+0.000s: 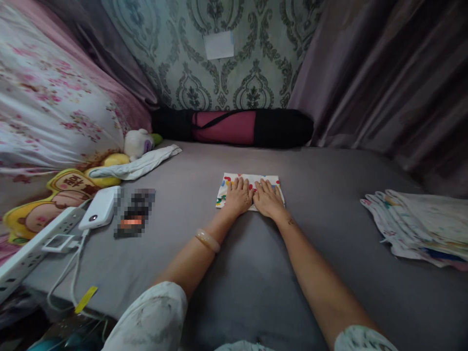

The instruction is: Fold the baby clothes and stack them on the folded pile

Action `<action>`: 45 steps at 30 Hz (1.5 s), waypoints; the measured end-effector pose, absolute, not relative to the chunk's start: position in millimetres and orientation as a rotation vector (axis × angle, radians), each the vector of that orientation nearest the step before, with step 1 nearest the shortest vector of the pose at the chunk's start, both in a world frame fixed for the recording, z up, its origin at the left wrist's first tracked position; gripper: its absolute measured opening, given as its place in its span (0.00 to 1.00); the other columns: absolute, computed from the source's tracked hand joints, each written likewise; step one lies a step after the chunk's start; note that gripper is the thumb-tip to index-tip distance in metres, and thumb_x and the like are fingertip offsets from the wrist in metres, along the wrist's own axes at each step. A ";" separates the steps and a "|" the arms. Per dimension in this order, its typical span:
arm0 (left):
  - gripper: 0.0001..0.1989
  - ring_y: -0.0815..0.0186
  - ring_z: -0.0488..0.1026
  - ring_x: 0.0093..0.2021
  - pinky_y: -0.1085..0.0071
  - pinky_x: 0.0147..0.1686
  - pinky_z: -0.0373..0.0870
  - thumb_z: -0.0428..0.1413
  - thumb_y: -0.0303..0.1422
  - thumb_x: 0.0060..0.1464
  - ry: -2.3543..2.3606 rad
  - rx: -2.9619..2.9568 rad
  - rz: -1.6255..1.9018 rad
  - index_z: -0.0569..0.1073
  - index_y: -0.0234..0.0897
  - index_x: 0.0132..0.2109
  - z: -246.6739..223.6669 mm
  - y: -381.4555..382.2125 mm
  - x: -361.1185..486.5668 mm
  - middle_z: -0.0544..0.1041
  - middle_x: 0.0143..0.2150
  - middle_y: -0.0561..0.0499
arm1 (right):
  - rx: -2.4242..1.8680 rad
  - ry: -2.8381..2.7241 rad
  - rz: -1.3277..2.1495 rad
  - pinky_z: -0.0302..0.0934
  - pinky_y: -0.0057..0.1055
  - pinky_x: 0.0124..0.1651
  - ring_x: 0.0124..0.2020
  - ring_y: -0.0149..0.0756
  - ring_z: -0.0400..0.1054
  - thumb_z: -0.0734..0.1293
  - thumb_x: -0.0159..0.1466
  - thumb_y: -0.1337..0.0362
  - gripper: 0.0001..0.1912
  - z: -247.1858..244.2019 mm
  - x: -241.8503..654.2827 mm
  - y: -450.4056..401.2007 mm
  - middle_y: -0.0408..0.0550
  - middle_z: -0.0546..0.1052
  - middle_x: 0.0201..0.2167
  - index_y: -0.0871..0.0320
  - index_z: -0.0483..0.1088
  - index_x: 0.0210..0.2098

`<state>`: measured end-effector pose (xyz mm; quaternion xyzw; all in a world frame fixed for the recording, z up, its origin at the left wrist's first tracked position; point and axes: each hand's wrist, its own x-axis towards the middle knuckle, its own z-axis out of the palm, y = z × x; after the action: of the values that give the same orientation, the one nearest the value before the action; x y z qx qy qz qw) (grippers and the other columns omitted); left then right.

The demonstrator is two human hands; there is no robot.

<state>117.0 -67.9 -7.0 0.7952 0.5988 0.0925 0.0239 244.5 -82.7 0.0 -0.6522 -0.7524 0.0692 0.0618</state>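
Observation:
A folded white cloth (252,178) with bright coloured shapes lies flat on the grey bed sheet (252,268), straight in front of me. My left hand (239,196) rests palm down on its left half, fingers stretched forward. On the right half lies my right hand (268,198), also flat with the fingers a little apart. The two hands almost meet in the middle and cover much of the cloth's pattern. Neither hand grips anything. A pale bangle (207,241) circles my left forearm.
Folded cloths (420,224) are stacked at the right. On the left are a white power bank (100,207), a power strip (36,243) with cables, a pixelated dark object (135,212), plush toys (137,144) and a crumpled pale cloth (142,163). A long black-and-red bag (223,127) lies along the wall.

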 end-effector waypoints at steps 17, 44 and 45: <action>0.34 0.50 0.48 0.70 0.51 0.66 0.40 0.33 0.46 0.64 2.025 2.274 0.356 0.56 0.24 0.66 -8.8 -48.9 85.3 0.54 0.69 0.33 | -2.086 -2.043 0.107 0.36 0.45 0.68 0.70 0.46 0.39 0.46 0.70 0.58 0.32 -6.0 268.2 -71.9 0.60 0.48 0.70 0.72 0.48 0.67; 0.26 0.44 0.51 0.68 0.40 0.62 0.47 0.41 0.40 0.64 1.978 2.151 0.468 0.63 0.32 0.63 -4.1 -53.7 71.5 0.58 0.68 0.37 | -2.025 -2.194 0.155 0.33 0.53 0.67 0.70 0.46 0.40 0.46 0.70 0.54 0.32 -4.3 221.8 -59.5 0.56 0.50 0.69 0.64 0.49 0.68; 0.26 0.44 0.51 0.68 0.40 0.62 0.46 0.41 0.39 0.63 1.971 2.146 0.468 0.63 0.32 0.63 -3.3 -53.5 71.4 0.58 0.68 0.37 | -2.037 -2.195 0.174 0.33 0.53 0.67 0.70 0.46 0.40 0.46 0.70 0.54 0.31 -2.3 221.8 -59.0 0.56 0.50 0.69 0.64 0.49 0.68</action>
<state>71.4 -53.5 -3.3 0.7237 0.6650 0.1580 0.0951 221.8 -59.0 -2.3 -0.6774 -0.7299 0.0577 0.0708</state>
